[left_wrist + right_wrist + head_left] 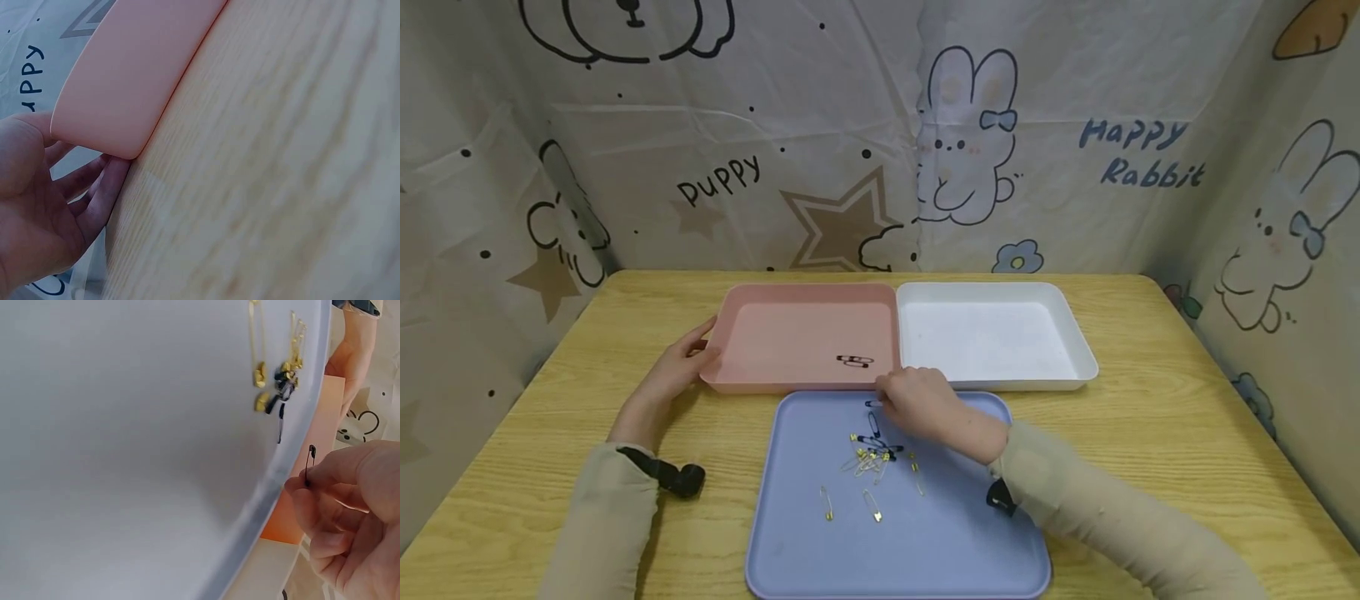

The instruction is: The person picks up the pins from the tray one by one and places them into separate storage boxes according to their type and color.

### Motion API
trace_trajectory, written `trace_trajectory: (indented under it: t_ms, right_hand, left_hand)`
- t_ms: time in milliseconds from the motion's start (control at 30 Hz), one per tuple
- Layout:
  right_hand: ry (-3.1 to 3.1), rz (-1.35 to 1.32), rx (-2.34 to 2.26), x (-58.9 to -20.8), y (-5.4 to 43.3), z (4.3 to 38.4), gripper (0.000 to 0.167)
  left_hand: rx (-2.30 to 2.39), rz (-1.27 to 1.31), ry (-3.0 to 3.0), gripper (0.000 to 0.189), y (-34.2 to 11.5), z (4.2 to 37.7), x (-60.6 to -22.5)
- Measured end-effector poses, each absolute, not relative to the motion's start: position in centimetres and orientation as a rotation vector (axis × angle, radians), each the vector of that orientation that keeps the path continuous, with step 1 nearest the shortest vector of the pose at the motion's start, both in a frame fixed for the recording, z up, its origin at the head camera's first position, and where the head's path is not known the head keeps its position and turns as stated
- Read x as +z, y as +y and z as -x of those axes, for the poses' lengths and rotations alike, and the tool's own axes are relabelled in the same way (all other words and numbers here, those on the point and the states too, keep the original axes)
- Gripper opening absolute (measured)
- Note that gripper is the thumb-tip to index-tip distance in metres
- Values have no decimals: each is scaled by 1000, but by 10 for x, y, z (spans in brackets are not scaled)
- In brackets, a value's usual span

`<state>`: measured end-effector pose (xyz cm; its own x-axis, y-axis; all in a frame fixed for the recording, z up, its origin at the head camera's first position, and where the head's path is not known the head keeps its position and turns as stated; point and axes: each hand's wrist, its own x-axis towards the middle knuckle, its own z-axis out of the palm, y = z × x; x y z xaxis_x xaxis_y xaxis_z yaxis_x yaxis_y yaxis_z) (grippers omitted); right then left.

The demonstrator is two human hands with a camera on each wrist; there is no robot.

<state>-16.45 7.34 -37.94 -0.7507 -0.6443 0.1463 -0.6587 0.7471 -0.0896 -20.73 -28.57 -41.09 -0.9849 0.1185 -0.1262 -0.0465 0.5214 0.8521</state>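
My right hand [925, 404] pinches a small black safety pin [311, 464] between thumb and fingertip, over the far edge of the blue tray [820, 558]. Beneath and nearer lies a loose pile of gold safety pins [867, 463] mixed with black safety pins [874, 425]. Several gold ones lie apart from the pile. My left hand [673, 367] touches the left side of the pink tray [775, 333], its fingers fairly straight along the wall and near the base in the left wrist view. A few black safety pins [854, 361] lie inside the pink tray near its front right.
A white tray [992, 333] stands to the right of the pink one, side by side with it, behind the blue tray. All three sit on a wooden table [700, 550]. A printed cloth [835, 125] hangs behind and at both sides.
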Motion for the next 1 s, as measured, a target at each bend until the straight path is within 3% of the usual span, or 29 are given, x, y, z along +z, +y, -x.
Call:
trace_trajectory:
  t_ms: [1000]
  right_hand:
    - [-2834,-914,329,-368,60,202,6]
  left_hand:
    - [1495,-26,2549,60,-285,207,-411]
